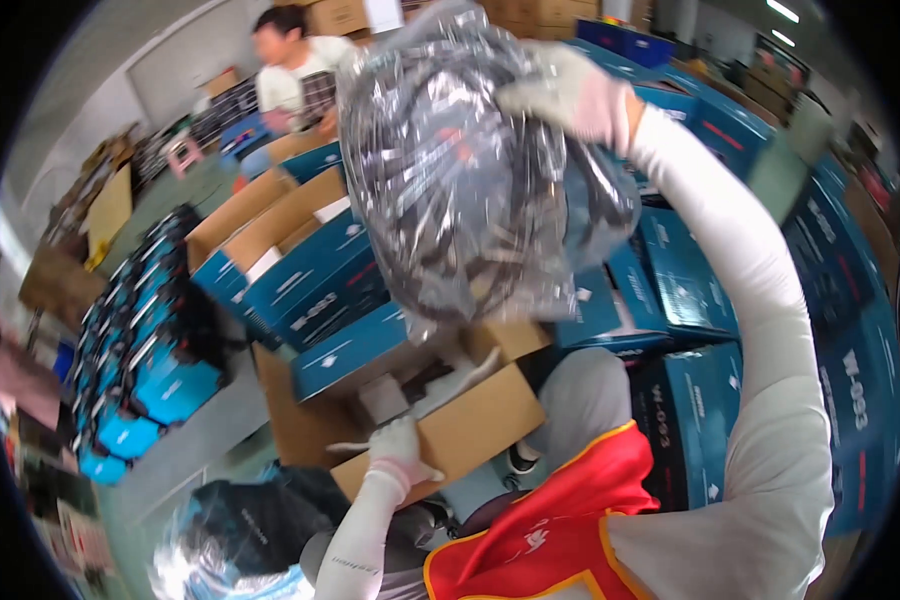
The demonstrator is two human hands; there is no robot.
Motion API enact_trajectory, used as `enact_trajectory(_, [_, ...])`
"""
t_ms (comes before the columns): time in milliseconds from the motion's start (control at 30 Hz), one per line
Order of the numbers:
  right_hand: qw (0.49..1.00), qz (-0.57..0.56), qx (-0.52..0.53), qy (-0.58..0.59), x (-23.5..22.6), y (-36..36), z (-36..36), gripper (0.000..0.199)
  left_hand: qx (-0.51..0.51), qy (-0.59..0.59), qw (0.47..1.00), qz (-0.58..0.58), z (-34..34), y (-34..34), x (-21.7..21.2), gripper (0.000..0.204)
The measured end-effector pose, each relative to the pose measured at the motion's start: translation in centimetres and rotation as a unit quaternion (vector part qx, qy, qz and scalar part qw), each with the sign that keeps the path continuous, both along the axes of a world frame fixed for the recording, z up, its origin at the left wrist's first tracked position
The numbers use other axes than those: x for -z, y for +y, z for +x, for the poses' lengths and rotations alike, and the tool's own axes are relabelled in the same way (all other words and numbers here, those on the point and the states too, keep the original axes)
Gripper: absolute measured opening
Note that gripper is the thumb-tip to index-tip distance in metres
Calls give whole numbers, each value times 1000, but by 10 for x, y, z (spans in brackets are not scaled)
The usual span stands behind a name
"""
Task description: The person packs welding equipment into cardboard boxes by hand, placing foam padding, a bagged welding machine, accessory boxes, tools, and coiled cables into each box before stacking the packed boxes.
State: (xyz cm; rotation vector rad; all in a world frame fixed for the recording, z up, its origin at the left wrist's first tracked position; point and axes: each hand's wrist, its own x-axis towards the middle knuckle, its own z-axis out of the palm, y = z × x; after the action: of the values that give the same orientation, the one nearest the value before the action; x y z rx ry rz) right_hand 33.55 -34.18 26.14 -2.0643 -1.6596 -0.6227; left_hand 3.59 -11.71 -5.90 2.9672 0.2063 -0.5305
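- We had a bag of clear plastic [460, 190], with dark coils and cables inside, hanging directly below and left of our right hand [570, 95], above the open carton.
- Our gloved right hand was closed on the bag's upper edge; our gloved left hand [400, 452] lay splayed on the carton's near flap [482, 425], and we could not tell whether its fingers gripped it.
- Just left of the left hand's forearm we had a dark, plastic-wrapped bundle [260, 520]; farther left stood a row of blue-and-black cases [170, 345].
- Stacked blue boxes [695, 265] crowded in below and beyond the right hand.
- Well left of the right hand, beyond the bag, we saw another person [295, 85], partly covered by it.
- Glare and folds kept us from making out the bag's exact contents.
- Beyond the left hand, the open carton [345, 362] held pale pieces and something dark, partly hidden by its flaps.
- Farther beyond, more open boxes [315, 275] showed white pieces inside.
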Motion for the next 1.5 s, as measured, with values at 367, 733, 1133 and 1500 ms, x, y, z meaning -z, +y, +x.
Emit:
enact_trajectory(367, [955,-31,265,-130,59,-96,53,34,10,61,997,54,7,-7,8,105])
enact_trajectory(733, [893,-328,306,-47,297,-211,-18,21,11,64,995,73,6,-7,9,102])
enact_trajectory(1133, [919,-369,106,88,214,-155,-24,25,-10,3,999,41,9,-12,12,99])
enact_trajectory(1500, [735,-670,-35,98,368,174,-114,28,-17,-44,996,81,-14,-33,34,105])
